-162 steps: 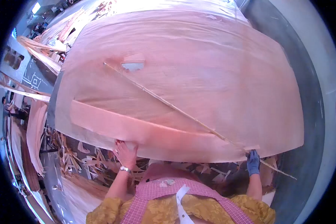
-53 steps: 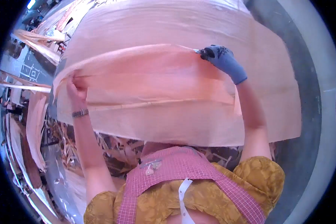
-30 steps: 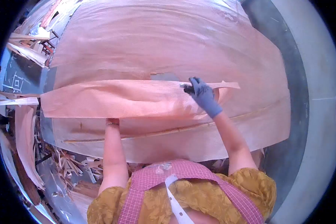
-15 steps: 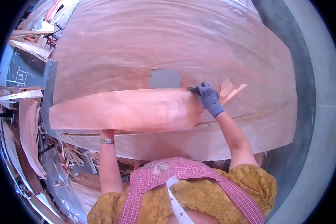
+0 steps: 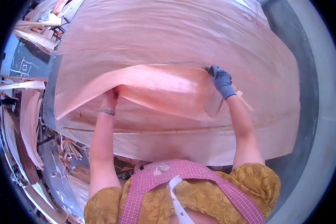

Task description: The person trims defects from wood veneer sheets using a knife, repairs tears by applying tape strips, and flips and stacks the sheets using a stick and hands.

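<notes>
A thin pinkish veneer sheet (image 5: 164,82) is raised in an arch above a wide stack of similar sheets (image 5: 190,143). My right hand (image 5: 221,80), in a blue-grey glove, is closed on the raised sheet's far right corner. My bare left hand (image 5: 112,98) reaches under the sheet's near edge at its left part, with its fingers mostly hidden by it. The sheet's left end slants down onto the stack. A long thin stick (image 5: 164,131) lies across the stack, nearer to me than the raised sheet.
Torn veneer scraps (image 5: 69,149) lie on the floor at the left, beside long hanging veneer strips (image 5: 29,123). Small torn pieces (image 5: 244,100) rest on the stack right of my gloved hand. A grey curved surface (image 5: 310,93) runs along the right.
The sheet's far edge has moved away from me and now covers the grey patch seen half a second ago. Both hands have moved forward, and the near edge has lifted around my left hand.
</notes>
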Demonstrator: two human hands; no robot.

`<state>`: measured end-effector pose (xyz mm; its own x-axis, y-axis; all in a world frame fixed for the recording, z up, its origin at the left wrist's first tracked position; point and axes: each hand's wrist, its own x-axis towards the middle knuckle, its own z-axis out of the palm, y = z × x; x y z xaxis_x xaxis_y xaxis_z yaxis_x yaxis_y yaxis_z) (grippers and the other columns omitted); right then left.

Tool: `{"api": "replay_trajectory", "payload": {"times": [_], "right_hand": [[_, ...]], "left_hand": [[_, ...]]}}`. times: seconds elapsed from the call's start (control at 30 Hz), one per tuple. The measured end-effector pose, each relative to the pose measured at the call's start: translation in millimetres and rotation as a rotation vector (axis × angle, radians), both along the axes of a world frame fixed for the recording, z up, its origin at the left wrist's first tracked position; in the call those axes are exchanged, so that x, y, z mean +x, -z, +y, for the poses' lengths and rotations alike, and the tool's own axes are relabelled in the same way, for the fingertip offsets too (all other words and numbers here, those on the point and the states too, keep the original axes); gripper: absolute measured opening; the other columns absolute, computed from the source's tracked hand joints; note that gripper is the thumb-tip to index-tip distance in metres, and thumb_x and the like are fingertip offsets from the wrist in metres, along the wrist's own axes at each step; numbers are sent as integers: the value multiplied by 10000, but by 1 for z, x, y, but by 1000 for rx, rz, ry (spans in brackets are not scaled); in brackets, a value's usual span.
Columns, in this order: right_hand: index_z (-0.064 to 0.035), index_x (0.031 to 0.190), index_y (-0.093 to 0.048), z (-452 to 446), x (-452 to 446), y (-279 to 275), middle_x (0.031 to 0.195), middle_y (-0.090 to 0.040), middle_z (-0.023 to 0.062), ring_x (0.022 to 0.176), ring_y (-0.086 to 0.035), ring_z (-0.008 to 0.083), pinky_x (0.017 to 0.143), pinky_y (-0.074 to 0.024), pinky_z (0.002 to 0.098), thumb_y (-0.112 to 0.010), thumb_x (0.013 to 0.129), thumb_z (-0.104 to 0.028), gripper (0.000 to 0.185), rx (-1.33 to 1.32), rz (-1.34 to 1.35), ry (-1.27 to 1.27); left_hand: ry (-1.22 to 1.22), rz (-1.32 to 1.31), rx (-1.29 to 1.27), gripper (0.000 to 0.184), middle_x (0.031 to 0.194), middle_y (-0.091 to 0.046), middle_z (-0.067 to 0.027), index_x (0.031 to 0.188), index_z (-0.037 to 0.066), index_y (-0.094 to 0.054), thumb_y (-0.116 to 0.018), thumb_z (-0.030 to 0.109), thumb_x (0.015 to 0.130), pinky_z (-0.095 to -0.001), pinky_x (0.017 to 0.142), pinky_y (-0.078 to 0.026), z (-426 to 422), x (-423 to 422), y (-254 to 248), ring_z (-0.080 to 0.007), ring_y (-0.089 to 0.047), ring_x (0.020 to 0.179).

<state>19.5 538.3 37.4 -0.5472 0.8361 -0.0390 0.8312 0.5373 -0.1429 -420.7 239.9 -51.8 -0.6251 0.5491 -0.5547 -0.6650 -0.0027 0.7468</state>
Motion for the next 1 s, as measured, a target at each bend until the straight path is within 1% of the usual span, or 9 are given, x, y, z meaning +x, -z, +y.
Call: {"api": "replay_trajectory", "payload": {"times": [0.13,0.23,0.47,0.57,0.67,0.77,0.8,0.9,1.0], "right_hand": [[-154,1029,-580,23,13,2,1004,-659,146,937,-657,346,752,-516,478,-552,910,-285,179,-71,-125,57],[-137,992,-584,26,15,0,941,-662,167,905,-660,353,744,-511,476,-555,907,-303,189,-135,-125,19],[-124,995,-588,3,-28,-9,947,-661,194,905,-644,386,757,-499,495,-541,912,-288,190,-165,-10,-162],[-126,978,-578,35,-4,28,958,-660,158,916,-638,366,747,-490,468,-597,884,-291,191,-12,48,-76],[-130,985,-597,51,17,11,978,-668,146,928,-640,354,749,-492,458,-612,869,-277,188,-180,-144,121],[-125,985,-610,36,31,-8,990,-675,134,924,-643,340,753,-491,451,-638,853,-282,207,-314,-143,-159],[-122,956,-596,35,36,-4,923,-667,139,868,-642,354,723,-496,467,-617,876,-334,228,-351,-136,-244],[-125,952,-587,19,23,-16,903,-661,132,865,-643,349,709,-496,463,-612,884,-314,202,-263,-54,-263],[-130,966,-577,5,5,-43,899,-656,127,869,-644,343,705,-495,467,-600,895,-277,165,-216,78,-294]], "left_hand": [[119,42,-144,238,779,-626,-3,938,131,-614,-534,352,974,-293,465,-479,-25,52,-26,-116,-581,602],[65,38,-342,247,782,-630,-13,943,100,-613,-543,335,970,-293,460,-488,-66,65,-29,-132,-603,616],[-253,195,-380,235,806,-643,-54,975,56,-611,-552,283,974,-297,481,-508,-94,11,-19,-162,-630,631],[-176,152,-343,255,764,-631,-61,969,42,-604,-540,289,981,-303,431,-487,-58,50,-47,-160,-610,567],[16,190,-454,294,709,-610,-56,961,32,-595,-523,316,987,-299,379,-458,-53,74,-42,-154,-573,497],[13,181,-551,322,655,-577,-48,953,28,-591,-523,342,983,-296,349,-443,-76,65,-23,-151,-542,453],[-1,184,-584,324,630,-555,-45,946,27,-586,-530,345,970,-284,331,-431,-83,58,-23,-149,-523,433],[-81,272,-723,313,635,-558,-55,946,19,-581,-534,328,957,-271,323,-418,-106,55,-39,-149,-523,430],[-188,201,-729,300,647,-574,-72,948,12,-579,-528,307,949,-260,321,-412,-126,46,-34,-150,-530,427]]}}
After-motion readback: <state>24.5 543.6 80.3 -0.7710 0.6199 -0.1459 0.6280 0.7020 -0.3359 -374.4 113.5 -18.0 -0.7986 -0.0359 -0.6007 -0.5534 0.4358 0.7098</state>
